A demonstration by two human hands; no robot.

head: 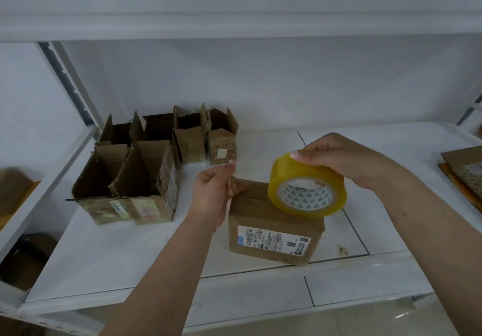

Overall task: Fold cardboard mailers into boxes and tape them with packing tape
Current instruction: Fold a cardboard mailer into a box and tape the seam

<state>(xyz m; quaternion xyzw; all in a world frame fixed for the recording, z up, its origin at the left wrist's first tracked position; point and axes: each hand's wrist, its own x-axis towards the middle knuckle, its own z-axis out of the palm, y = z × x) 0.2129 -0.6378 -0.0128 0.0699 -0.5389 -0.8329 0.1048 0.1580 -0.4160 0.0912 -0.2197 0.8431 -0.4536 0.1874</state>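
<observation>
White shelves fill the view, and one wide white shelf holds all the things. Near the front of it sits a closed cardboard box with a white label on its near side. A roll of yellow packing tape rests tilted on top of the box, at its right side. The right hand holds the roll from above, with its fingers curled over the top of the roll. The left hand is at the left back corner of the box, and its fingers are curled and seem to pinch something thin; I cannot tell what. To the left, farther back, stand six open boxes with their flaps up, close together. At the far right edge lie some flat cardboard pieces.
</observation>
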